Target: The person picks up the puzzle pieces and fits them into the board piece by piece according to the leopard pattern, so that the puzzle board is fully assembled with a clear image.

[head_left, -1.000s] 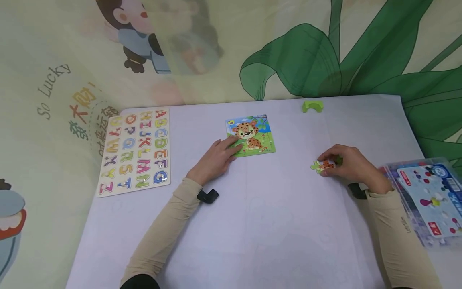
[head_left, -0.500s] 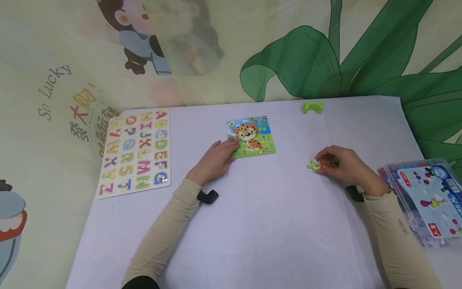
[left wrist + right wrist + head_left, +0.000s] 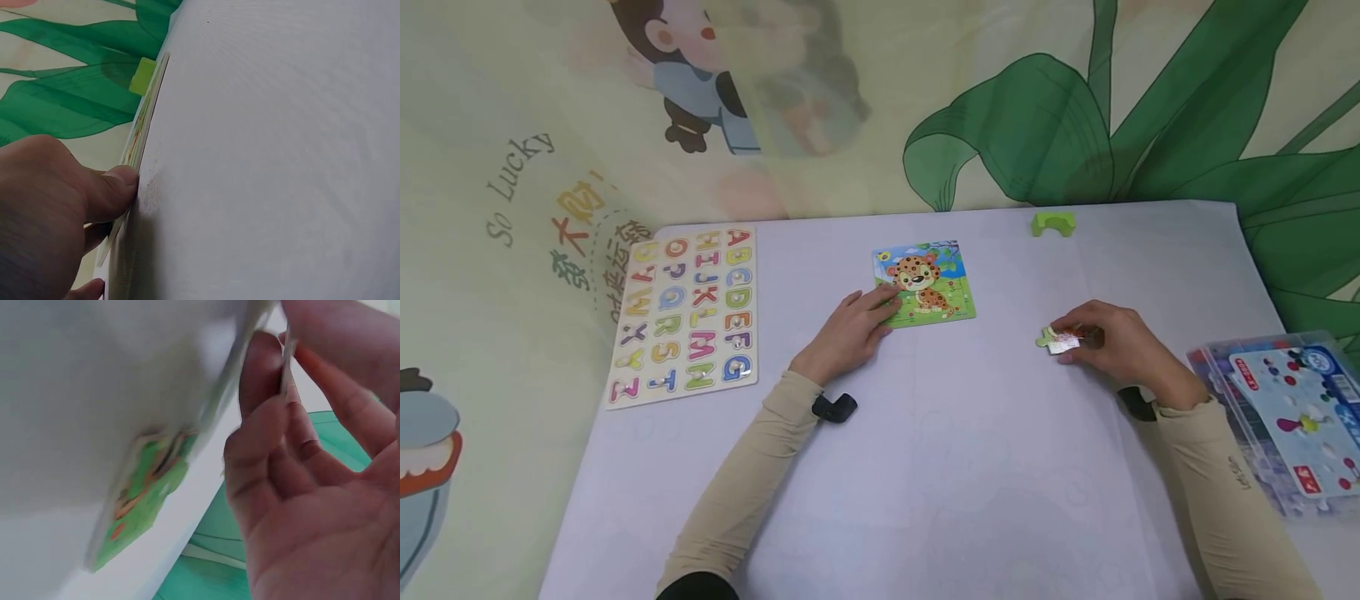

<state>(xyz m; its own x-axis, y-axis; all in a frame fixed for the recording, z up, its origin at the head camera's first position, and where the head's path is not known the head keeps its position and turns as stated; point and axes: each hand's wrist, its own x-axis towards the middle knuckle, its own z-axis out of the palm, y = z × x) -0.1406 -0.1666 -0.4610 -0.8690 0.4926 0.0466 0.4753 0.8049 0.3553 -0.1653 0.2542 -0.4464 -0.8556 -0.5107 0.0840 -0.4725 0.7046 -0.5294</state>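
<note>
My left hand [image 3: 852, 327] lies at the near left corner of the leopard picture puzzle [image 3: 955, 287]. In the left wrist view the thumb [image 3: 119, 184] presses its near edge, with a finger on the top face. To the right, my right hand [image 3: 1108, 337] pinches a small puzzle piece [image 3: 1060, 342] between thumb and fingers; glare whitens its face and a green knob sticks out at the left. Whether it is one piece or more stays unclear. Blurred in the right wrist view, a green and orange printed shape [image 3: 140, 497] shows left of the fingers.
An alphabet puzzle board [image 3: 685, 317] lies at the left of the white-covered table [image 3: 970, 467]. A green arch block [image 3: 1053, 223] stands near the back edge. At the right is a clear plastic box [image 3: 1285, 417] with a blue label. A patterned cloth hangs behind.
My right hand has shifted slightly left with the pinched piece, which has tilted and now catches glare. My left hand stays at the leopard puzzle's corner.
</note>
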